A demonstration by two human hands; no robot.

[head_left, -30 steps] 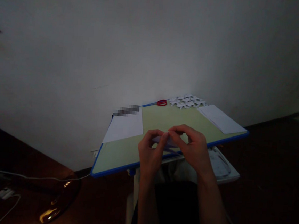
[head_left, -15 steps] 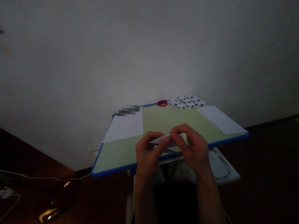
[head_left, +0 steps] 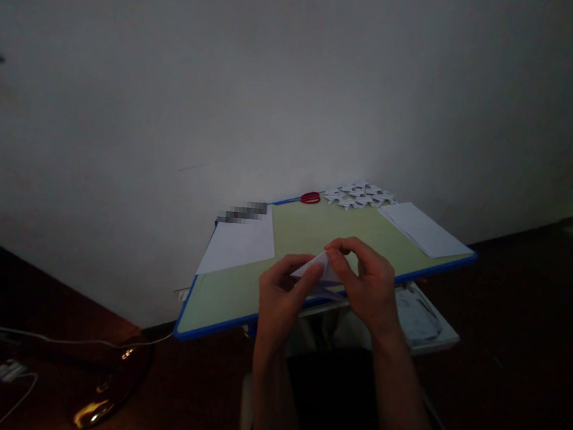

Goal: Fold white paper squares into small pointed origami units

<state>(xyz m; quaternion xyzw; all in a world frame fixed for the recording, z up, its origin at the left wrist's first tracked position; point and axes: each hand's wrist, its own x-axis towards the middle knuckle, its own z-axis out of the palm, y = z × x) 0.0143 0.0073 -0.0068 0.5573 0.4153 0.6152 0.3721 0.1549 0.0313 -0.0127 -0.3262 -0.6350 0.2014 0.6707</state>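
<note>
Between my hands, above the table's near edge, is a piece of folded white paper (head_left: pixel 332 273) with a pointed top. My left hand (head_left: pixel 284 292) is closed on its left side, the thumb lying across the front. At the tip, my right hand (head_left: pixel 365 280) pinches the paper between thumb and index finger. Part of the paper is covered by my fingers, so its full shape cannot be made out.
The light green table (head_left: pixel 229 300) has a blue rim. On it lie a white sheet (head_left: pixel 244 241), red-handled scissors (head_left: pixel 311 198), several folded paper pieces (head_left: pixel 361 195) and a paper stack (head_left: pixel 423 228). An open drawer (head_left: pixel 422 320) juts out below. A wall stands behind.
The folded paper has tilted up, showing more of its front face and a clearer point. My hands keep nearly the same place, with the right fingers still at the tip.
</note>
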